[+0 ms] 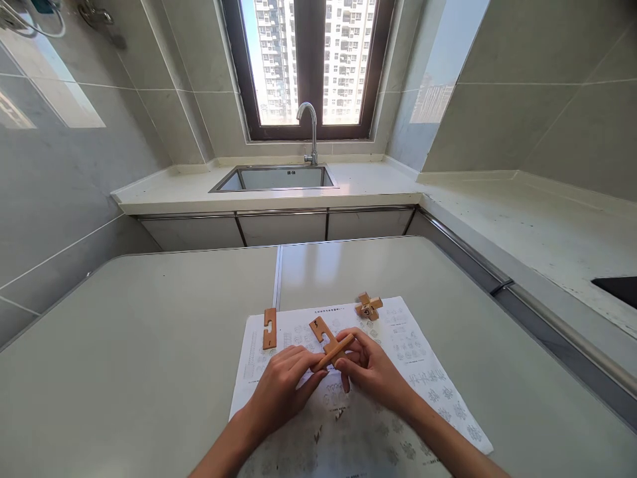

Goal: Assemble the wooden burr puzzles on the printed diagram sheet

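Clock directions are read from the held pieces, with 12 o'clock pointing away from the person. At 10 o'clock, a notched wooden piece [273,328] lies on the counter [164,372], overlapping the far edge of a printed sheet [358,425]. At 11 o'clock, across the room from where I stand, a steel sink [283,178] is set below the window. The left hand [286,378] pinches the 8 o'clock end of a wooden bar [332,354] between thumb and fingers. At 12 o'clock stands the faucet [313,129]. The bar crosses a numbered piece [323,325] above the sheet; whether the two interlock, I cannot tell. At 1 o'clock, an assembled wooden cluster [369,307] rests near the sheet's far edge. The right hand [373,372] grips the crossed pair, its fingers closed at the bar's 2 o'clock end.
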`<state>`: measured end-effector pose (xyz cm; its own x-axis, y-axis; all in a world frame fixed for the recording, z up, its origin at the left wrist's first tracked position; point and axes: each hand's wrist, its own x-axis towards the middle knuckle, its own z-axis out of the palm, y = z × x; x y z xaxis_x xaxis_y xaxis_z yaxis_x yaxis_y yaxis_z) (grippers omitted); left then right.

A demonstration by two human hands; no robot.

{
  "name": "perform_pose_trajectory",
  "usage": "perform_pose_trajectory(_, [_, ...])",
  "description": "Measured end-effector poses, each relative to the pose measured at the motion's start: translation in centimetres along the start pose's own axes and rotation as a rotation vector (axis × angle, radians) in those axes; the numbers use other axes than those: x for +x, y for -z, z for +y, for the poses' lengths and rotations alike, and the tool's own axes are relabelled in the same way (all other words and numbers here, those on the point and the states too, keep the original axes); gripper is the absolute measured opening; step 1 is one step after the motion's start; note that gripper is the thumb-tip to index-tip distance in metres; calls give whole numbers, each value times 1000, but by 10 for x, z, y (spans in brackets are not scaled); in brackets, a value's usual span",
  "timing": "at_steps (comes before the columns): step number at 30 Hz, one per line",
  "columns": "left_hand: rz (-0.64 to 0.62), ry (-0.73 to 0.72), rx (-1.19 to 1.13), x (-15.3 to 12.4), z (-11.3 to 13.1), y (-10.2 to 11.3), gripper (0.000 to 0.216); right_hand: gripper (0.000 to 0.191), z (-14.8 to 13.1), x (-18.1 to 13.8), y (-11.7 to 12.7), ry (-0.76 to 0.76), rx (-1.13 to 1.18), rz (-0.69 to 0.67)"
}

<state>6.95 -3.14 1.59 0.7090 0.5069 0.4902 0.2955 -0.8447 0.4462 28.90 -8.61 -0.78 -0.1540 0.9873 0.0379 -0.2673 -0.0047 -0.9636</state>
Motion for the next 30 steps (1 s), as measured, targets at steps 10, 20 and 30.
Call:
perform_pose_trajectory(10, [215, 40, 88, 2, 4, 10, 22, 43, -8, 0, 3, -77, 85, -112])
perform_pose_trajectory(20, [4, -134, 216, 7, 0, 8, 29, 46, -3, -1, 5, -90, 89, -186])
perform_pose_trajectory(30, [50, -133, 289, 5, -4, 7, 36, 43, -14, 0, 4, -126, 237, -215])
